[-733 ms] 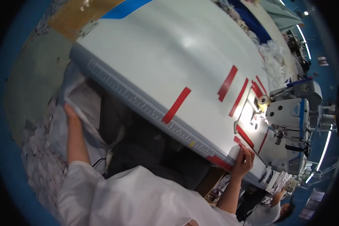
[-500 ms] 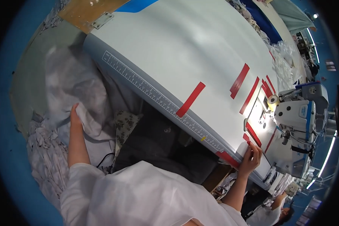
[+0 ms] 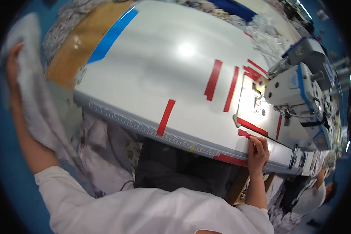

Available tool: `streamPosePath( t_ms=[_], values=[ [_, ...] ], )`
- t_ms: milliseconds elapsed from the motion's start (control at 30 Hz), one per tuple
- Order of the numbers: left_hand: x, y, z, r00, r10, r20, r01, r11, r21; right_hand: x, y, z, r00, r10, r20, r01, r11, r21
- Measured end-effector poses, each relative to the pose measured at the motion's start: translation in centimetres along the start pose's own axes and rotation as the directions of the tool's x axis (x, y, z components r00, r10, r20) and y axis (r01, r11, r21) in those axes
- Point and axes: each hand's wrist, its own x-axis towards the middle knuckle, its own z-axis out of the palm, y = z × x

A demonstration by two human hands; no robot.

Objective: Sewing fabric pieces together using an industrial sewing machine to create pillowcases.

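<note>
White cloth [image 3: 39, 101] is what I have in my left hand [image 3: 12, 62], raised high at the left edge of the head view, the fingers closed on its upper end while the rest trails down beside my forearm toward the heap of pale fabric [image 3: 101, 152] below the table's near edge. My right hand [image 3: 256, 150] rests on the front edge of the table [image 3: 163, 74], fingers flat and together on the surface just beside a strip of red tape [image 3: 230, 160], holding nothing. Further red tape strips [image 3: 213, 79] mark the table top, and the sewing machine [image 3: 300, 78] stands at the far right with its lamp lit over the needle plate. A ruler strip [image 3: 144, 126] runs along the table's near edge. Another person [image 3: 319, 195] sits low at the right. To my judgement, the cloth wants lifting clear of the heap before it swings over, with the right hand steadying at the edge, so that no fold drags or catches.
</note>
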Motion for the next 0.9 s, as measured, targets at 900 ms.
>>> streamPosePath(
  t_ms=[900],
  values=[
    [-13.6,14.0,30.5,0.762,0.345,0.548,-0.309,0.937,-0.161,-6.5,-7.9,3.7,0.337,-0.555,0.761,0.058,0.819,0.571]
  ],
)
